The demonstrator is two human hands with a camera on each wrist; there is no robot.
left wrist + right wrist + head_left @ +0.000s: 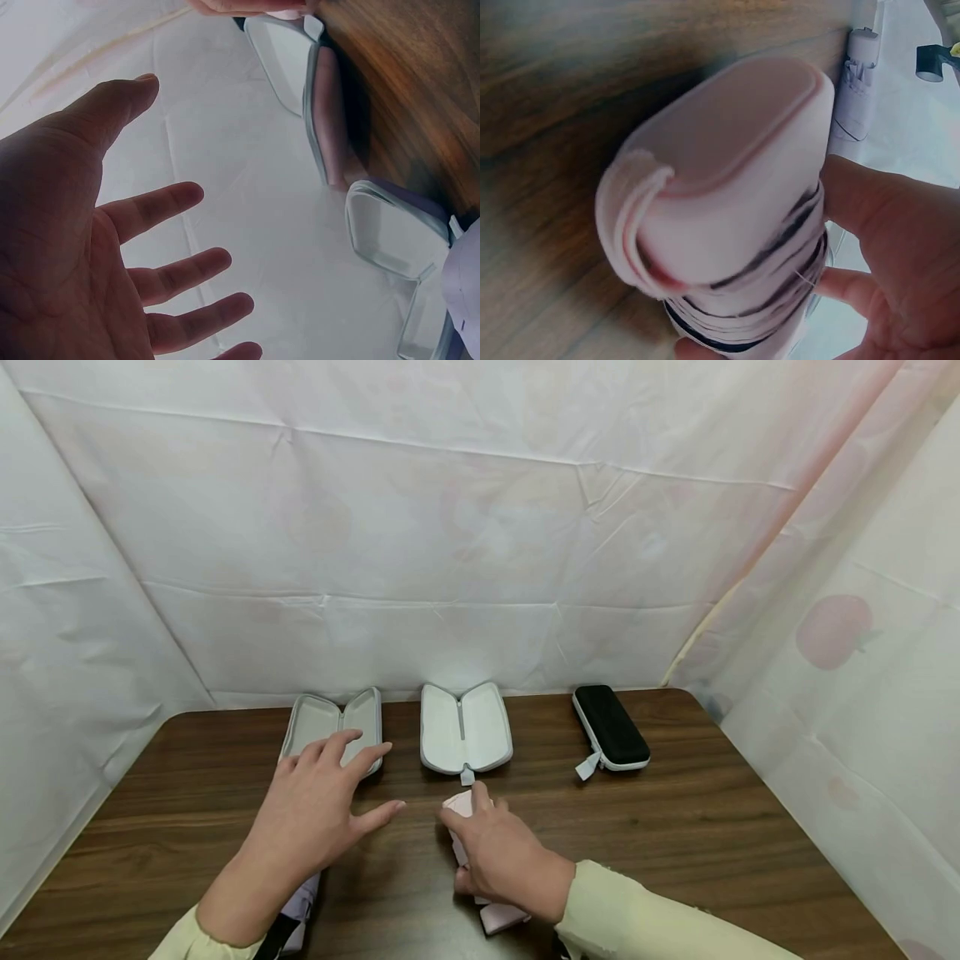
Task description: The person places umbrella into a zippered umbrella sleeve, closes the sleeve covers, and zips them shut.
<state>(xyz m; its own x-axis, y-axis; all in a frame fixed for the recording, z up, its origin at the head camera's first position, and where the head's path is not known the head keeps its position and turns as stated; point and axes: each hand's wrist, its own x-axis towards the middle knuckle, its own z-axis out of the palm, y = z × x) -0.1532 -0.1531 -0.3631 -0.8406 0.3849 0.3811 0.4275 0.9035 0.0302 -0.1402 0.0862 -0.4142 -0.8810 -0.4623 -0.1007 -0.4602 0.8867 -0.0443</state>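
Observation:
My right hand (504,852) grips a pink folded umbrella (502,917) lying on the table. In the right wrist view, the umbrella's flat-ended handle (727,120) has a wrist strap (630,225), and fingers reach round its gathered fabric. My left hand (311,806) is held in the air with fingers spread, holding nothing, in front of an open grey-lined zip case (315,722). Under the left forearm lies a lavender folded umbrella (300,906), partly hidden. Beyond the right hand stands an open white-lined zip case (483,727), its outside pink in the left wrist view.
A closed black zip case (611,724) with a white edge and pull tab lies at the back right of the wooden table (675,860). White printed cloth (450,527) hangs behind the table and along both sides.

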